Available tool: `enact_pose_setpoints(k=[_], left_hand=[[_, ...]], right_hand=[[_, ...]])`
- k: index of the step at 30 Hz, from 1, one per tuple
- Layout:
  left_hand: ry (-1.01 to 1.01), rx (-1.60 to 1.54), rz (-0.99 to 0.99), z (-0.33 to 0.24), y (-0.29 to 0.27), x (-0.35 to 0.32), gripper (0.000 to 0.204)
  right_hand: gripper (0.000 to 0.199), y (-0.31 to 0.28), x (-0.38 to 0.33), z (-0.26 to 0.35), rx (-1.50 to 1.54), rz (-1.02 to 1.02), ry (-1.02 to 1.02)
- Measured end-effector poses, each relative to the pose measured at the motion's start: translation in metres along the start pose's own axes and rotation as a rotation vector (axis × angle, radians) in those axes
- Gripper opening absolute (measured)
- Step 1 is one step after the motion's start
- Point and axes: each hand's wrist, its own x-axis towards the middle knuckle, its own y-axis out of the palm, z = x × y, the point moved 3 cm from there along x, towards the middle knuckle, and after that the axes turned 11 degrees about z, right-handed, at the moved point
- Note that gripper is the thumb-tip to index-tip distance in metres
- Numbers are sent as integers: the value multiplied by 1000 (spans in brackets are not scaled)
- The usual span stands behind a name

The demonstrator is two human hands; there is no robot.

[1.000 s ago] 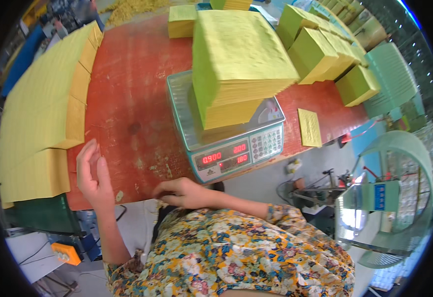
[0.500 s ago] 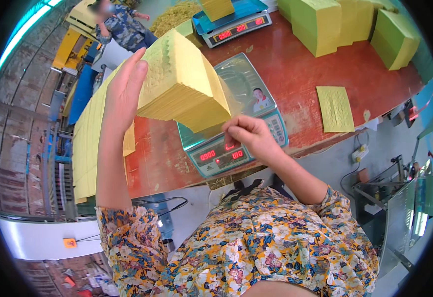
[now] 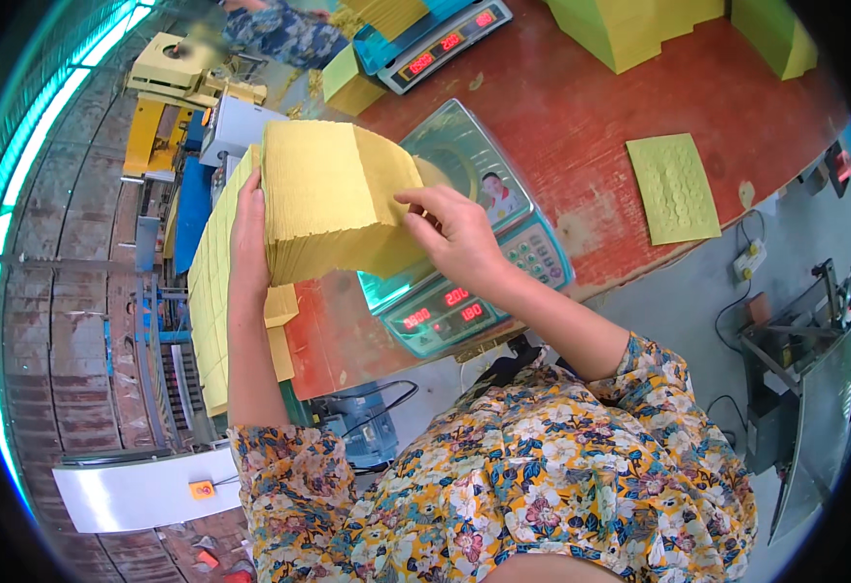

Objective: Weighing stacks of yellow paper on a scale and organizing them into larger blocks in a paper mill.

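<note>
holding the yellow stack (image 3: 323, 189) at centre-left, left hand (image 3: 247, 233) likely prevents slippage while right hand (image 3: 456, 235) curls beside it, grip unclear.

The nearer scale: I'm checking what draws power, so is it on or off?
On: red digits glow on the front of the nearer scale.

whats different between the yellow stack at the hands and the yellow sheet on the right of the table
The yellow stack is thick, with many layered edges showing; the yellow sheet is thin. The stack is tilted between the left hand and right hand, while the sheet lies on the red table, untouched. Both are yellow.
</note>
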Motion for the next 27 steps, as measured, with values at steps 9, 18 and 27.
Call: enact_pose_setpoints(k=[9, 18, 27], left_hand=[[-89, -292, -29, 20, -1, -11, 53], [-137, -340, -94, 30, -4, -15, 50], [-217, -449, -156, 36, -6, -20, 52]], right_hand=[[33, 14, 14, 10, -228, -49, -244], [33, 19, 19, 6, -54, -39, -209], [31, 18, 21, 10, -64, -33, -213]])
